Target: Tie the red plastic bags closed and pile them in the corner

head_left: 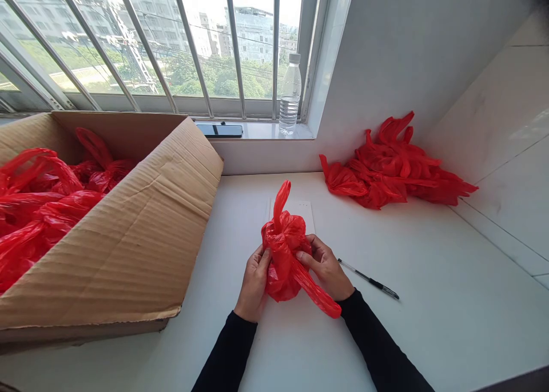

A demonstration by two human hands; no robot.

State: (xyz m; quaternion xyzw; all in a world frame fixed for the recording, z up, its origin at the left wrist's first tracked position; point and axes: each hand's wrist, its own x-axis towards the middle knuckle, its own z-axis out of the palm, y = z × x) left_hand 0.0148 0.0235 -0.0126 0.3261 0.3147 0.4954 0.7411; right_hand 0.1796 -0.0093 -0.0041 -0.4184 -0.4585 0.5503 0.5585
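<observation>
Both the left hand (254, 280) and the right hand (330, 269) pinch opposite sides of a gathered red plastic bag (283, 286) over the white desk (429, 255). It lies directly between them, its long line running from an upper handle loop (281, 200), pointing away, to a lower handle loop (319, 298) slanting near-right beside the right wrist. Thin, glossy, crinkled film bulges roundly; a ribbed cardboard box (171, 209) stands left.

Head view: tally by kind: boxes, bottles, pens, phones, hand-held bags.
Open brown cardboard box: 1
Clear plastic bottle with white cap: 1
Slim black-and-clear pen: 1
Flat dark phone: 1
Bundled red plastic bag, held by left hand and right hand: 1
Total: 5
</observation>
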